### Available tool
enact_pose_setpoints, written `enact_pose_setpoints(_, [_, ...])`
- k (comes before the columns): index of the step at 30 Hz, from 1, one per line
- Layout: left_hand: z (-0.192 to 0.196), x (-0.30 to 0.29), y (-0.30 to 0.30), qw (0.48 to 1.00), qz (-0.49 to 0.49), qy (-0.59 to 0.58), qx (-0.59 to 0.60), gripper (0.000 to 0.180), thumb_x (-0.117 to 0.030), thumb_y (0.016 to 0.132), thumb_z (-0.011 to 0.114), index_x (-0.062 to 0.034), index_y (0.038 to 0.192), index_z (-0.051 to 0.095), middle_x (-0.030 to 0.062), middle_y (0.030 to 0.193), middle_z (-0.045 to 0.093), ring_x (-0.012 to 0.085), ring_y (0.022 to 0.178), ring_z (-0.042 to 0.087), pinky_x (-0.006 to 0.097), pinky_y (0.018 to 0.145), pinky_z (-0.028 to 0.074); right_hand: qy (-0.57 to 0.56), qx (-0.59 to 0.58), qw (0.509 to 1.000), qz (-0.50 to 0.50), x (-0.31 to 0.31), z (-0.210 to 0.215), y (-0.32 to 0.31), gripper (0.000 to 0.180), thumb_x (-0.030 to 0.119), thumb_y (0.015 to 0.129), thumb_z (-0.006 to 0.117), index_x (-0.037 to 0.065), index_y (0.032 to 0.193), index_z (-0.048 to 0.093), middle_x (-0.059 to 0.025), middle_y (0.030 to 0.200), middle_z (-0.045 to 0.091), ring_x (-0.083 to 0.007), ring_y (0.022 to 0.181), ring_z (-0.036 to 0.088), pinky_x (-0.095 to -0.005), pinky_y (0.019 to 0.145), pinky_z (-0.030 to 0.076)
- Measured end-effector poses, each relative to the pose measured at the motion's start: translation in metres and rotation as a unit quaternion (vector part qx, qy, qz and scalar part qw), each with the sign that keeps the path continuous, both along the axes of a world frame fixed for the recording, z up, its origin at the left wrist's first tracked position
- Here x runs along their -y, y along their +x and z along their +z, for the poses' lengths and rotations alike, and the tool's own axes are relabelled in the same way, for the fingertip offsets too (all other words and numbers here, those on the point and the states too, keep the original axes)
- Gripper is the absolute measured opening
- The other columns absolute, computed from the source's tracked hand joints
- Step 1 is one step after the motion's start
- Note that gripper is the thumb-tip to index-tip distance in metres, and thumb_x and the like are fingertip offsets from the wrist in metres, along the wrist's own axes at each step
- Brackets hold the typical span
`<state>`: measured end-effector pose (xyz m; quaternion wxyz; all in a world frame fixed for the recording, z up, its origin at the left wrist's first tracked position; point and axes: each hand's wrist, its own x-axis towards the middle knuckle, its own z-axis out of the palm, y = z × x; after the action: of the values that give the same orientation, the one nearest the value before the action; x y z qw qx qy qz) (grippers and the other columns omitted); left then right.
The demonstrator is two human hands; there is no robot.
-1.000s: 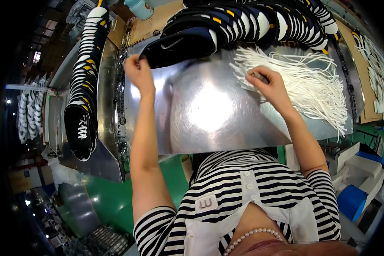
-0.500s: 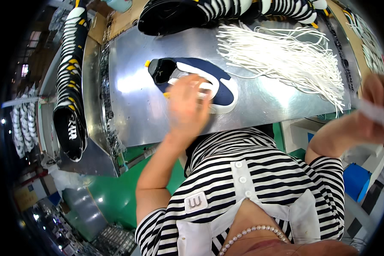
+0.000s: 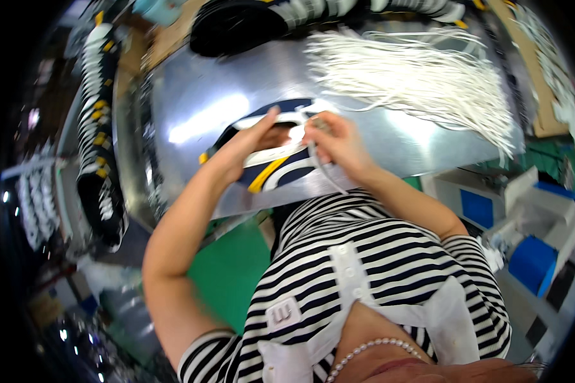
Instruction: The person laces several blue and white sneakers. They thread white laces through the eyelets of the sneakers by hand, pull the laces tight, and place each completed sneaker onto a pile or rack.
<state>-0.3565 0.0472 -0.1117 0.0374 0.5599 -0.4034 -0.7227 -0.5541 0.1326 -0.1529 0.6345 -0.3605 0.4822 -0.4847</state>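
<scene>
The navy, white and yellow shoe upper (image 3: 271,159) now lies at the near edge of the steel table (image 3: 191,96); a second ago it sat among the row at the far side, and half a second ago it was mid-table. The left hand (image 3: 249,143) moves from pressing down on top of it to gripping its left side. The right hand (image 3: 338,143), swung out wide to the right before, now meets the upper, pinching a white lace (image 3: 322,169) that trails toward the body.
</scene>
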Motion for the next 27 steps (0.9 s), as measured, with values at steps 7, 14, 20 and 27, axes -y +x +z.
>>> enact_pose_setpoints(7, [0.014, -0.042, -0.028, 0.959, 0.123, -0.062, -0.248, 0.053, -0.039, 0.101, 0.050, 0.0050, 0.131, 0.052, 0.0148, 0.129, 0.057, 0.0228, 0.123, 0.053, 0.033, 0.108, 0.039, -0.063, 0.030, 0.997, -0.040, 0.002, 0.020, -0.010, 0.026, 0.007, 0.089, 0.068, 0.003, 0.107, 0.050, -0.0052, 0.079, 0.070, -0.0034, 0.061, 0.054, -0.0168, 0.054, 0.040])
enact_pose_setpoints(14, [-0.003, -0.050, -0.034, 0.943, 0.170, -0.140, -0.249, 0.028, -0.024, 0.096, 0.063, 0.0003, 0.110, 0.064, 0.0085, 0.103, 0.068, 0.0155, 0.096, 0.065, 0.028, 0.086, 0.052, -0.139, -0.077, 0.987, -0.009, 0.003, 0.019, -0.015, 0.027, 0.002, 0.087, 0.068, 0.003, 0.105, 0.048, -0.0051, 0.079, 0.068, -0.0052, 0.069, 0.057, -0.0187, 0.065, 0.045])
enact_pose_setpoints(20, [0.014, -0.060, -0.042, 0.931, 0.195, -0.242, -0.192, 0.017, -0.011, 0.092, 0.065, 0.0013, 0.104, 0.067, 0.0057, 0.096, 0.070, 0.0123, 0.082, 0.066, 0.024, 0.073, 0.053, -0.153, -0.177, 0.972, 0.003, 0.002, 0.027, -0.020, 0.027, 0.008, 0.085, 0.072, 0.003, 0.101, 0.051, -0.0077, 0.079, 0.071, -0.0111, 0.074, 0.065, -0.0226, 0.069, 0.048])
enact_pose_setpoints(27, [0.009, -0.063, -0.044, 0.918, 0.213, -0.282, -0.178, 0.016, -0.011, 0.092, 0.066, -0.0001, 0.103, 0.070, 0.0044, 0.094, 0.071, 0.0104, 0.081, 0.066, 0.023, 0.072, 0.051, -0.128, -0.209, 0.969, 0.038, -0.008, 0.047, -0.022, 0.021, 0.017, 0.096, 0.060, 0.001, 0.106, 0.054, -0.0121, 0.091, 0.071, -0.0170, 0.086, 0.067, -0.0283, 0.073, 0.051])
